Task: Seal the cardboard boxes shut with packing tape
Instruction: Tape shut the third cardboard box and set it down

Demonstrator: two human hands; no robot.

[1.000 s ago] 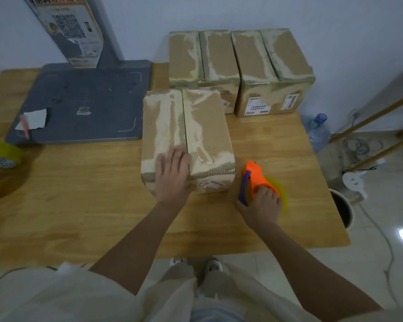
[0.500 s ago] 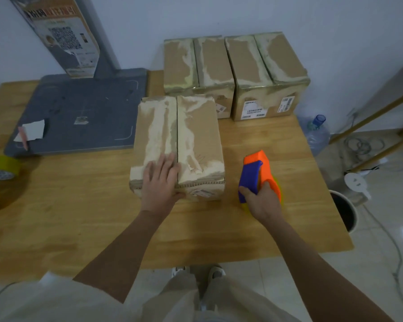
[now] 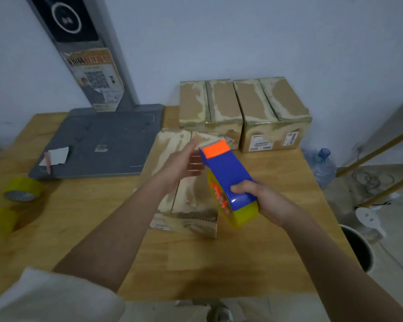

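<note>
Wooden table [image 3: 79, 228] runs bare toward its lower edge. At frame centre, the right hand [image 3: 265, 201] curls around the tape dispenser [image 3: 228, 182] above the cardboard box [image 3: 191, 205]; the left hand [image 3: 182, 163] reaches with straight fingers beside its orange tip.

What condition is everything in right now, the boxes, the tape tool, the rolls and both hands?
Near box: flaps folded shut, on the table under the hands.
Two back boxes: closed, side by side against the wall.
Tape dispenser: raised above the near box, yellow roll loaded.
Right hand: grips the dispenser.
Left hand: fingers straight, reaching to the dispenser's orange end.
Spare tape rolls: lying at the table's left edge.
Water bottle: capped, beside the table.
</note>
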